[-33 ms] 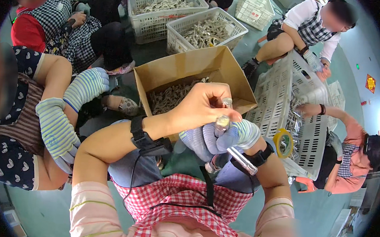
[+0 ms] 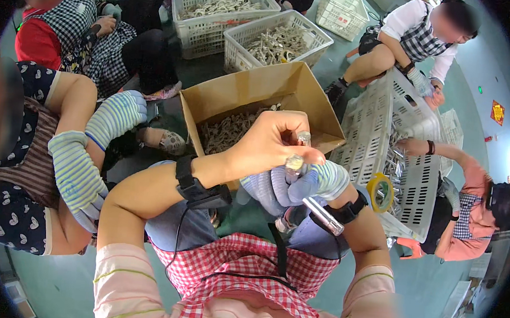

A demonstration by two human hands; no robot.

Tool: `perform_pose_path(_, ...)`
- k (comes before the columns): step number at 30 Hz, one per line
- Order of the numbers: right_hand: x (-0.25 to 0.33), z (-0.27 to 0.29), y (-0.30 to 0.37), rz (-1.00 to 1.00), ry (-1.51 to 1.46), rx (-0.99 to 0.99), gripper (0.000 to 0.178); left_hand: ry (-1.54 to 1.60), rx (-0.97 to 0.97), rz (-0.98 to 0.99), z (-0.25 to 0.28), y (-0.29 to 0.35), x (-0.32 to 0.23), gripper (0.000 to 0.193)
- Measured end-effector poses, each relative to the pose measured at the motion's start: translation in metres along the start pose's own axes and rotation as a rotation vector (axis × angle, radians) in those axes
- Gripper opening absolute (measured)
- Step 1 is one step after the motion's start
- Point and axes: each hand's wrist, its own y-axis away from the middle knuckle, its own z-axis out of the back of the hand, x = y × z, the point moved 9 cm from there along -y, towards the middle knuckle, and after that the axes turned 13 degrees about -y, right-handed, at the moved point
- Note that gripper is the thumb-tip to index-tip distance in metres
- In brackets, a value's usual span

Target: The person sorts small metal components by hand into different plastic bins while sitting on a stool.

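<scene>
My left hand (image 2: pixel 268 137), bare, is closed over the cardboard box, thumb and fingers pinching a small shiny piece (image 2: pixel 304 138) that looks like metal or clear plastic. Just below it, my right hand (image 2: pixel 300 186) wears a blue-and-white striped glove and is wrapped round a shiny metal tube (image 2: pixel 323 216). The tube's silver end sticks out on the wrist side. A rounded, yellowish glossy end (image 2: pixel 294 162) shows above the glove, close under my left thumb; the glove hides whether it belongs to the same tube.
Small metal parts lie in the open cardboard box (image 2: pixel 245 87) ahead. White crates (image 2: pixel 201 40) of metal parts stand behind it. A tilted white crate (image 2: pixel 418 194) with a yellow tape roll (image 2: pixel 380 192) is at right. Co-workers sit on both sides, a gloved one (image 2: pixel 116 117) close at left.
The tube and the rounded end in my right hand have shifted and tilted very slightly. My left hand stays practically where it was.
</scene>
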Motion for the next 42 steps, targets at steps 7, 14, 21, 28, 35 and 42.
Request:
perform_pose_path(7,0.004,0.0,0.006,0.06,-0.115,-0.053,0.035,0.181,0.123,-0.047,-0.011,-0.007,-0.011,0.028)
perform_pose_path(14,0.017,-0.01,0.005,-0.029,-0.114,-0.106,0.042,0.199,0.163,-0.025,-0.009,-0.005,-0.01,0.073)
perform_pose_path(21,0.013,-0.017,0.0,-0.013,-0.174,0.083,0.043,0.138,0.171,-0.08,-0.01,-0.007,-0.02,0.045)
perform_pose_path(28,-0.015,0.049,0.021,0.133,-0.044,-0.298,0.026,0.022,0.175,-0.137,-0.01,-0.006,-0.027,0.02)
perform_pose_path(35,-0.032,0.105,0.045,0.256,0.092,-0.538,0.02,-0.012,0.232,-0.201,-0.013,-0.005,-0.031,0.018)
perform_pose_path(42,-0.015,0.068,0.033,0.175,0.15,-0.386,0.029,0.152,0.291,-0.071,-0.019,-0.003,-0.014,0.034)
